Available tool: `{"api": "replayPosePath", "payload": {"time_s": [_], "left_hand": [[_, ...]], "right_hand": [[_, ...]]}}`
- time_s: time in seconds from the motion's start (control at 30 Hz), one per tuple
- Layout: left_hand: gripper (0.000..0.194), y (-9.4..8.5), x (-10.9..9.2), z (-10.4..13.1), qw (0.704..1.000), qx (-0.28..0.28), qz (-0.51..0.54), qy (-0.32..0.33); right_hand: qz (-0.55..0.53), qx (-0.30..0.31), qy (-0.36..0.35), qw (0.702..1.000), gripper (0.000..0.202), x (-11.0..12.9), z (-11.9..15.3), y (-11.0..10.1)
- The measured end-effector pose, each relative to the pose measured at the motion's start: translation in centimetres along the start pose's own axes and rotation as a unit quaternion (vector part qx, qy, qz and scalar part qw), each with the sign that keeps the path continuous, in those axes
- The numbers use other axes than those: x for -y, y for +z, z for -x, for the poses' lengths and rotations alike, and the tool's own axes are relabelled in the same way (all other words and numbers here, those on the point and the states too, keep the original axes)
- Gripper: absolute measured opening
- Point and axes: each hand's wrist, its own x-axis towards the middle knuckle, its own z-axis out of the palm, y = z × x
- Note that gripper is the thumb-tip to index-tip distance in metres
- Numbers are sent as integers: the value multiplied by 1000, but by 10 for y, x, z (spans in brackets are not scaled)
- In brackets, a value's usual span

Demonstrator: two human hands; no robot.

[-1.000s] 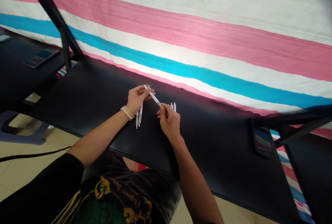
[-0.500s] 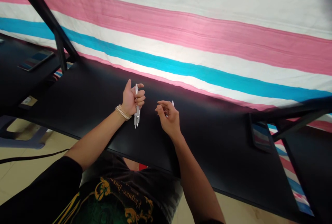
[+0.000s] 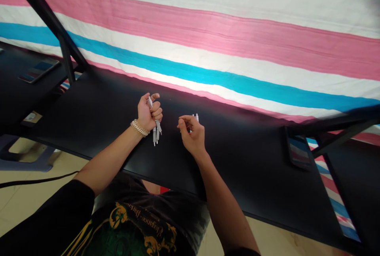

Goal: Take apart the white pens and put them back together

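My left hand point(image 3: 149, 112), wearing a pale braided bracelet, is closed around a white pen point(image 3: 150, 101) that tilts through the curled fingers, its upper end showing by the thumb. Just below the fingers, the tip ends of several white-and-grey pens point(image 3: 156, 136) point toward me; whether the hand also grips these or they lie on the black table is unclear. My right hand point(image 3: 192, 133) is curled, thumb and forefinger close together, over the table. Behind its knuckles the white ends of pens point(image 3: 195, 116) stick out, mostly hidden by the hand.
The black table point(image 3: 243, 161) has dark metal frames point(image 3: 47, 14) at both sides. A striped cloth point(image 3: 208, 42) hangs along its far edge. One phone point(image 3: 299, 151) lies at the right, another phone point(image 3: 38, 71) on the table to the left. A grey stool point(image 3: 29, 159) stands lower left.
The pen in my left hand has turned from nearly upright to slanted, its top leaning left. Another pen end now shows behind my right hand, whose thumb and forefinger have drawn closer.
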Motion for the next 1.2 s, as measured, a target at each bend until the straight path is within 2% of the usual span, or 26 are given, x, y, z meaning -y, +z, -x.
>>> {"api": "replayPosePath", "payload": {"time_s": [0.17, 0.33, 0.43, 0.5, 0.63, 0.7, 0.77, 0.9, 1.0, 1.1, 1.2], "left_hand": [[28, -1, 0, 0, 1000, -1, -5, -4], [29, -1, -1, 0, 999, 30, -32, -15], [33, 4, 3, 0, 996, 55, -66, -23], [42, 10, 8, 2, 994, 65, -79, -26], [48, 20, 21, 9, 992, 83, -88, -47], [47, 20, 25, 11, 988, 102, -102, -56], [47, 16, 26, 9, 985, 110, -127, -39], [43, 5, 19, -2, 981, 62, -169, 73], [42, -2, 10, -9, 977, 21, -175, 123], [40, -6, 4, -12, 973, -16, -171, 156], [34, -7, 4, -14, 968, -46, -171, 179]], "right_hand": [[7, 3, -8, 1000, 21, 0, 1, 0], [14, 8, -31, 999, 20, -2, 1, 2], [27, 33, -62, 997, 38, -2, 3, 3], [51, 71, -90, 992, 47, -1, 6, 5], [109, 136, -155, 972, 27, 2, 10, 10], [127, 135, -166, 969, 21, 2, 10, 10], [149, 125, -158, 968, 17, 0, 9, 8], [248, 114, -142, 952, 11, -4, 7, -5], [313, 127, -159, 928, 12, -5, 7, -12], [302, 138, -174, 927, 17, 0, 7, -8], [258, 171, -194, 931, 24, 9, 9, 5]]}}
